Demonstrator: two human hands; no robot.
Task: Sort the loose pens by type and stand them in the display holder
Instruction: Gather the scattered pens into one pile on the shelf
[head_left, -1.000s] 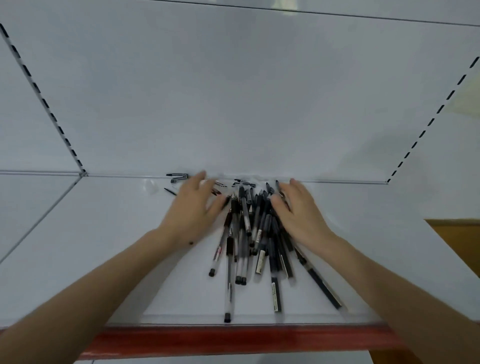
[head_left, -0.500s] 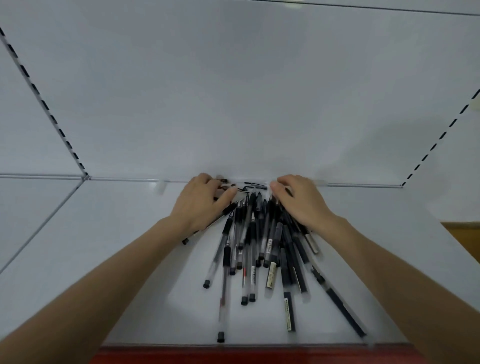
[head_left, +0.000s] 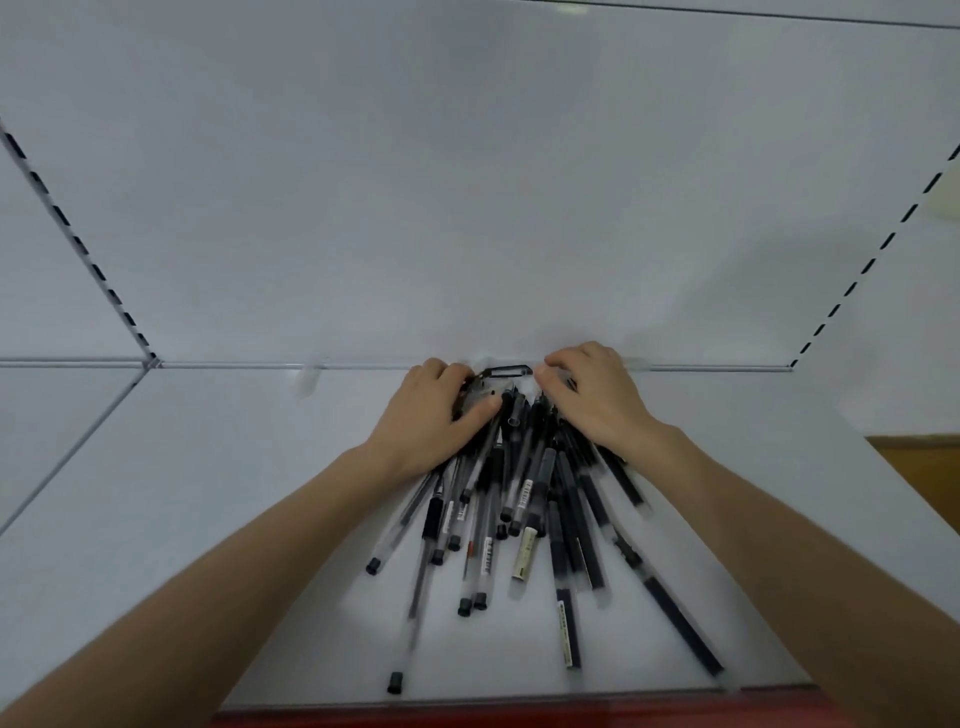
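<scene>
A pile of several loose pens (head_left: 524, 514), black and clear-barrelled with black caps, fans out toward me on the white shelf (head_left: 208, 493). My left hand (head_left: 431, 415) lies on the pile's far left end, fingers curled over the pen tips and thumb across the barrels. My right hand (head_left: 592, 400) covers the far right end, fingers hooked down behind the pens at the back wall. A small black pen part (head_left: 506, 370) lies between my fingertips against the wall. No display holder is in view.
The white back panel (head_left: 467, 208) rises right behind my hands. Slotted uprights run up at the left (head_left: 78, 244) and the right (head_left: 872, 260). A red strip (head_left: 519, 714) marks the shelf's front edge, close to the nearest pen ends.
Both hands have gone from flat on the pile to curled at its far end, closing toward each other. The pens have bunched together and slid toward the front edge.
</scene>
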